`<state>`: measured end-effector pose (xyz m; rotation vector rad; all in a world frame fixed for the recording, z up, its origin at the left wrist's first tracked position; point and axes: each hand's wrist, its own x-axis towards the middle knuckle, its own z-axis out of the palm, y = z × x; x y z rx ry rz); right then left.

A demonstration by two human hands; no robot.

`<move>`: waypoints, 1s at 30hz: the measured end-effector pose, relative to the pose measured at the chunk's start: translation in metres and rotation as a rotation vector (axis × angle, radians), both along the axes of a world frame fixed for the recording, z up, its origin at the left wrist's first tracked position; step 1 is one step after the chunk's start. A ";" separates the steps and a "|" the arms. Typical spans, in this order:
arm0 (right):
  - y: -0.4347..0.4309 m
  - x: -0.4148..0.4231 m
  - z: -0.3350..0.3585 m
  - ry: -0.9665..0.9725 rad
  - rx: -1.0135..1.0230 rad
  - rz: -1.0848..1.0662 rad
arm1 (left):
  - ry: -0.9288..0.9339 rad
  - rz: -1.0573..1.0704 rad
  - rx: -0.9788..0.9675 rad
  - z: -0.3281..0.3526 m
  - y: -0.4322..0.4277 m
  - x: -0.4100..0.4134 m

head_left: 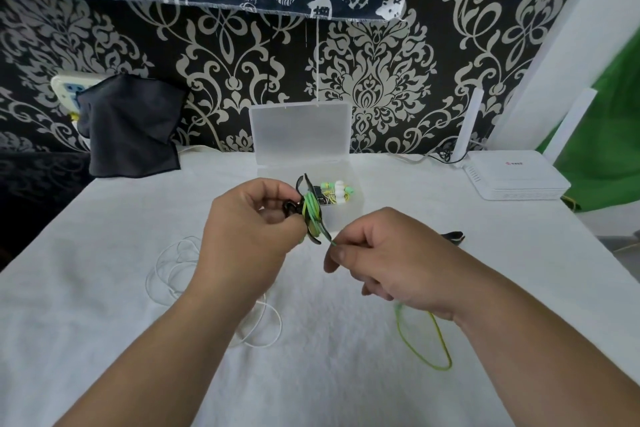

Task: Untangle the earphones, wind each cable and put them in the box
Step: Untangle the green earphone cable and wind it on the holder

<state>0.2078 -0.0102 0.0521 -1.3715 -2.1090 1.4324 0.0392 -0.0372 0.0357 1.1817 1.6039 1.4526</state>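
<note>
"Closest in, what's on the tablecloth [104, 288]?"
"Slack green cable [440, 367] looping below the right wrist, and white cable [151, 279] coiled loose beside the left forearm."
"The hands?"
"Right hand [391, 263] pinches the green cable. Left hand [249, 236] grips a black winder [313, 237] with green turns wrapped round it."
"And the box [349, 215]?"
"Just behind them, clear, lid upright, green and white earbuds [337, 192] inside. A white router [512, 177] sits far right."
</note>
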 end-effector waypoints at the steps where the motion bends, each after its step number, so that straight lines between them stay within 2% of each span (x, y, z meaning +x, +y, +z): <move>1: -0.001 0.000 0.001 -0.004 -0.009 0.004 | 0.039 0.009 0.002 0.000 0.000 0.001; 7: -0.002 0.004 0.005 0.018 -0.060 0.057 | 0.248 0.064 0.046 -0.002 -0.001 0.004; 15: -0.001 0.004 0.009 0.040 -0.017 0.078 | 0.220 0.054 0.033 -0.005 0.000 0.004; 19: 0.003 0.007 0.010 0.124 0.059 -0.025 | 0.384 -0.034 0.051 -0.008 -0.003 0.005; 22: 0.002 0.007 0.010 0.160 0.070 0.014 | 0.565 -0.103 0.125 -0.010 -0.004 0.009; 25: 0.004 0.009 0.012 0.162 0.109 -0.024 | 0.640 -0.194 0.126 -0.011 -0.006 0.012; 30: 0.014 0.018 0.013 0.068 0.405 -0.217 | 0.469 -0.265 0.033 -0.007 -0.011 0.015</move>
